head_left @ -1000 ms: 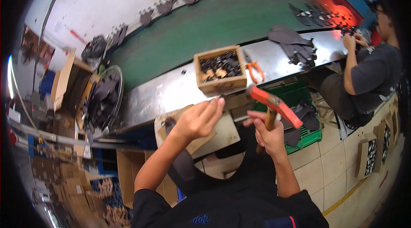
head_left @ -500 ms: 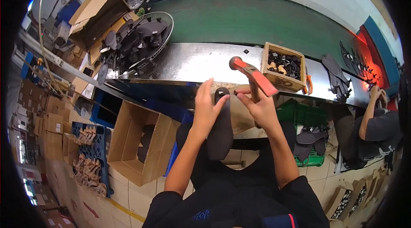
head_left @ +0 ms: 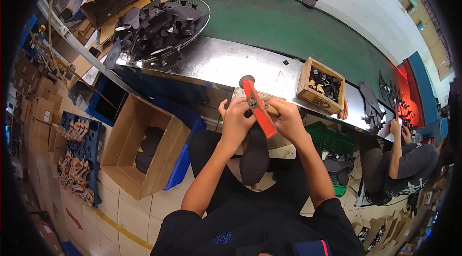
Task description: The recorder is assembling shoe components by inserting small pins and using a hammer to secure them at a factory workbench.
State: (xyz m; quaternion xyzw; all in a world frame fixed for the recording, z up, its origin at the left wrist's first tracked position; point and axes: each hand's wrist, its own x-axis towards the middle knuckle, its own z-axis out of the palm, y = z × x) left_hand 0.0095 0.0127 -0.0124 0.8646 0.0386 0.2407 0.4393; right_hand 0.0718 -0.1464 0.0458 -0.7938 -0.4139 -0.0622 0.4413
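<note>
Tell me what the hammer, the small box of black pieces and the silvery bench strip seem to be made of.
Hammer: likely a metal head, painted red with worn-looking patches; the handle looks like wood, going by its tan colour. Small box: probably unpainted wood, light brown with thick, board-like walls. Silvery bench strip: likely smooth sheet metal, given its bright glare.

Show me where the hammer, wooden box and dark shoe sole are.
Hammer point(head_left: 260, 112): head view, on its red head.
Wooden box point(head_left: 313, 97): head view, on its front wall.
Dark shoe sole point(head_left: 254, 159): head view, mid-surface.
</note>
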